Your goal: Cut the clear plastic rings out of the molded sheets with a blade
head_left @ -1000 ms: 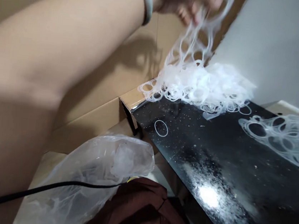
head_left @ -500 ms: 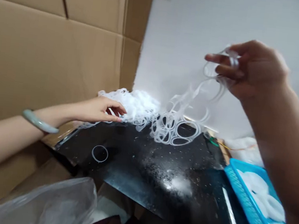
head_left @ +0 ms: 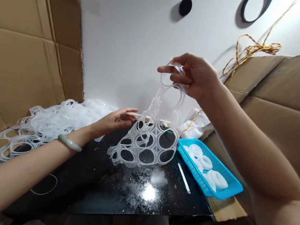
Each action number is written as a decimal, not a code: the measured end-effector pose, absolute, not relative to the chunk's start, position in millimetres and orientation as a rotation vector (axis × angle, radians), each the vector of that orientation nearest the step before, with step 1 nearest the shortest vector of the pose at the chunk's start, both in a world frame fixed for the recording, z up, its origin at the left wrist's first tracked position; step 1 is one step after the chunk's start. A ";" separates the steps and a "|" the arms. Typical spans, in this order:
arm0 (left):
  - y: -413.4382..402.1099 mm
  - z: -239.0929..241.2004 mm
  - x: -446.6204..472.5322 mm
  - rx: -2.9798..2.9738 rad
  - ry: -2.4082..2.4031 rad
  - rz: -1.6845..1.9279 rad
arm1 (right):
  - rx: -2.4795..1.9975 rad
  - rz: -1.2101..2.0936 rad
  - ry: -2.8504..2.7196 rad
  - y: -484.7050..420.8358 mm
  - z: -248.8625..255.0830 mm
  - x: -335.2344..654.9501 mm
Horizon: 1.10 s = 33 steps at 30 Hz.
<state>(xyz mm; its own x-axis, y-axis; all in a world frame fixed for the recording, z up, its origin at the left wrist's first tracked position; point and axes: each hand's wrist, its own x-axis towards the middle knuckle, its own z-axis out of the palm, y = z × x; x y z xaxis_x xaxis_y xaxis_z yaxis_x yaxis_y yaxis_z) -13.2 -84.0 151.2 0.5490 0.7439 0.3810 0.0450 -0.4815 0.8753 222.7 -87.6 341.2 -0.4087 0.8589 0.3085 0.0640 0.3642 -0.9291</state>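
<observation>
My right hand is raised, its fingers closed on the top of a translucent sheet of joined rings. The sheet hangs down, and its lower part spreads over the black tabletop. To the left of the sheet, my left hand has its fingers stretched out and holds nothing that I can see; whether its fingertips touch the sheet's edge I cannot tell. A large heap of similar white ring sheets lies behind and left of that hand. One thin loose ring rests on the table near my left forearm.
A blue plastic basket with several white ring bundles stands at the right. Beside it lies a thin clear strip. White powder speckles the table. Cardboard walls both sides, and a coiled yellow cord hangs at the upper right.
My view has swung to the right, showing more of the basket and wall. The ring sheet has spread out below my right hand. My left hand has moved from the heap towards the sheet.
</observation>
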 end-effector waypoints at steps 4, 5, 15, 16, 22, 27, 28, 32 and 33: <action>-71.0 195.3 11.3 2.006 0.568 1.211 | -0.798 1.241 -1.952 -97.0 346.4 224.8; -67.7 206.1 20.0 2.061 0.519 1.200 | -0.772 1.254 -2.005 -100.9 349.6 225.1; -37.0 195.0 8.6 2.105 0.772 0.877 | -0.832 0.991 -2.014 -108.8 370.0 300.5; -34.4 190.4 -3.7 2.070 0.810 0.881 | -0.859 0.968 -1.968 -104.7 367.0 310.3; -45.1 195.3 -61.2 1.803 0.969 0.938 | -1.049 0.860 -1.802 -75.8 335.7 342.6; -67.5 218.4 -70.7 1.868 1.167 0.911 | -1.179 0.766 -1.836 -60.5 309.7 351.1; -70.4 222.3 -70.8 1.880 1.200 0.929 | -1.192 0.763 -1.837 -58.2 306.1 352.9; -77.2 235.4 -71.6 1.945 1.246 0.993 | -1.184 0.771 -1.816 -52.1 297.2 360.7; -78.1 238.4 -72.0 1.955 1.263 1.007 | -1.178 0.766 -1.808 -51.7 295.7 362.5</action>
<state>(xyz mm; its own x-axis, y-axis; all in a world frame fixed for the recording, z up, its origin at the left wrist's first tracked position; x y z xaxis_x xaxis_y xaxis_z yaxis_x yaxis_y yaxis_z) -72.0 -78.1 238.4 0.2609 0.9257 0.2740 0.4738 -0.3701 0.7991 362.5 -51.7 295.7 -0.2200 0.9254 0.3086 0.4217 0.3755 -0.8253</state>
